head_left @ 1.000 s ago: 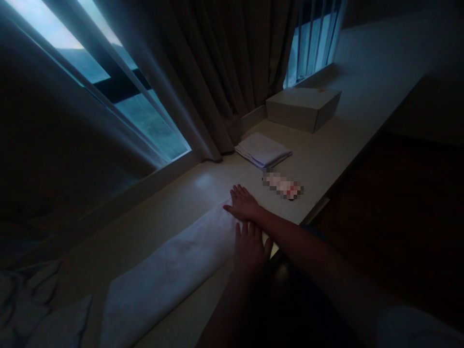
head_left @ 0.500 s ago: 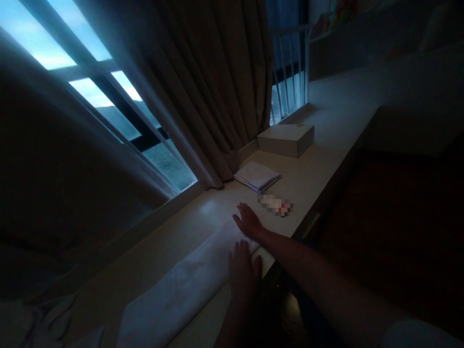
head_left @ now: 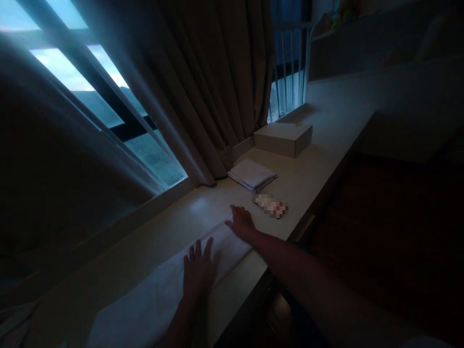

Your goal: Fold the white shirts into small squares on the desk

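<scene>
A long folded white cloth (head_left: 155, 290) lies flat along the pale counter. My left hand (head_left: 200, 268) rests on its middle part, fingers spread. At the cloth's far end is my right hand (head_left: 242, 224), fingers apart, with its palm down at the edge. A smaller folded white cloth (head_left: 253, 174) lies beyond my right hand. Beside that one is a flat item with its surface pixelated (head_left: 270, 205), a little to the right of my right hand.
A white box (head_left: 283, 139) sits farther back on the counter (head_left: 319, 169). Brown curtains (head_left: 203, 87) hang by the window at the left. More cloth (head_left: 16, 321) lies at the lower left. The counter's edge drops to a dark floor at the right.
My left hand has moved left along the long cloth, away from my right hand. My right hand has shifted slightly at the far end. The view has turned a little.
</scene>
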Action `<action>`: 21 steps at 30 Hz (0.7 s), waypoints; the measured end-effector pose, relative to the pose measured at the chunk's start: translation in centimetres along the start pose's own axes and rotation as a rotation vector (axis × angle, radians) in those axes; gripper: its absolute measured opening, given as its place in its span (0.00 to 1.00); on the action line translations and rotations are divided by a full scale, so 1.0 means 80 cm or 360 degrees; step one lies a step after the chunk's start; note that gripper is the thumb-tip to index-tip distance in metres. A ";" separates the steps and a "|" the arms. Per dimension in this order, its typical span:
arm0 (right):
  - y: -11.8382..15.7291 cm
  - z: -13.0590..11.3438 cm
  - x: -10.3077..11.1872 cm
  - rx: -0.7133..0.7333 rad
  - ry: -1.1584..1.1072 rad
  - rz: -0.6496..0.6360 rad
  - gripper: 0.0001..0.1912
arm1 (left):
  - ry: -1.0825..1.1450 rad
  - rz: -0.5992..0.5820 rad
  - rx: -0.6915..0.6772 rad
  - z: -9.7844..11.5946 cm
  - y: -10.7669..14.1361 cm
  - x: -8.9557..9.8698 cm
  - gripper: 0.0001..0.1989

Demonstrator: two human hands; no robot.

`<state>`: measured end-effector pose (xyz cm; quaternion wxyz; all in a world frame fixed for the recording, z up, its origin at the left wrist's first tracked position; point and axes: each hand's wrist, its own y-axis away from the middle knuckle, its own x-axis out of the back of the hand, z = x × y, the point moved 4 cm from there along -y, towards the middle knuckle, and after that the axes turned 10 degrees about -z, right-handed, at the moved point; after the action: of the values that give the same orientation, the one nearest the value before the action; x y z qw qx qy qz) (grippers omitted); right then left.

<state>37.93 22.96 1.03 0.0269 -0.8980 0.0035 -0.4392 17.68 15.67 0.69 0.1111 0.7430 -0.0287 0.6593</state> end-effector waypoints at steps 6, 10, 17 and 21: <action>-0.008 -0.010 0.014 -0.0185 0.0096 -0.0051 0.31 | -0.0076 0.0023 0.0189 0.017 0.011 0.002 0.34; -0.018 -0.014 0.032 -0.0377 -0.0018 -0.0372 0.32 | -0.0018 0.0016 0.0342 0.040 0.028 0.015 0.35; 0.001 -0.007 0.044 -0.0378 0.0015 -0.0689 0.23 | 0.0217 0.0193 0.0407 0.064 0.046 0.006 0.36; 0.020 -0.007 0.054 -0.0294 0.0028 -0.0823 0.23 | 0.0455 0.0186 0.0371 0.061 0.044 0.001 0.37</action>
<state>40.21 21.19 4.69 -0.1682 -0.8638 -0.1856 -0.4372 21.77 11.24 0.75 -0.0112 0.6466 0.0210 0.7624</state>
